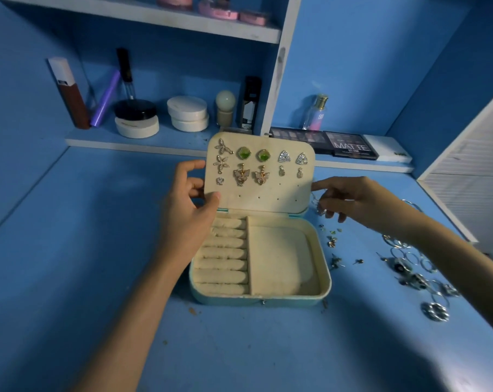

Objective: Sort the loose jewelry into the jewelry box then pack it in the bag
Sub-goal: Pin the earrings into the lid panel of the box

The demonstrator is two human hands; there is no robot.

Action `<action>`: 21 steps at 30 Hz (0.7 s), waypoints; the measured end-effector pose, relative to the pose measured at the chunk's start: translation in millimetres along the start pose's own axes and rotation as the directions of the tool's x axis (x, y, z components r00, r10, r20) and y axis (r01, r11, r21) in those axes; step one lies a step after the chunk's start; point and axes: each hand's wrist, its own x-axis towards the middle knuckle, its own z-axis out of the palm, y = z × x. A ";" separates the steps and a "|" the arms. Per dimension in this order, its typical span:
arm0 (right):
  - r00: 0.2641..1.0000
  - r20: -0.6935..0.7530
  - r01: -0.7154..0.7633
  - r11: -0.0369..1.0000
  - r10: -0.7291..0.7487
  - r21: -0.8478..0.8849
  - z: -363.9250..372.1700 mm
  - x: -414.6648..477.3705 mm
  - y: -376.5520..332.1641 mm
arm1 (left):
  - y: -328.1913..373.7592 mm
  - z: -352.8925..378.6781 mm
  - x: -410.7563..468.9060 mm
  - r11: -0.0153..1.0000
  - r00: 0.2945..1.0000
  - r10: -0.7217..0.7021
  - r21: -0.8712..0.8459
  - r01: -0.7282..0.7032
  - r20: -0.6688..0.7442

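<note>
A pale teal jewelry box (261, 300) lies open on the blue desk, cream-lined, with ring rolls at its left and a flat pocket at its right. Its upright lid panel (263, 198) carries several pinned earrings: star shapes, green stones, triangles, butterflies. My left hand (191, 210) pinches the panel's left edge, thumb in front and fingers behind. My right hand (350, 198) reaches to the panel's right edge, fingertips touching it, and a small silver piece shows under its fingers. Loose earrings (334, 244) and silver rings (420, 271) lie scattered right of the box.
Behind the box a low shelf holds cosmetic jars (187, 113), tubes, a dark bottle (249, 103) and eyeshadow palettes (350, 145). A perfume bottle (316, 113) stands by the wall. A white slatted panel (471, 190) borders the desk at right.
</note>
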 end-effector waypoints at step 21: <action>0.905 0.420 0.121 0.908 0.065 -0.401 -24.2 -33.9 0.3 | -2.0 -2.0 2.9 1.000 1.000 0.018 0.016 -0.018 0.011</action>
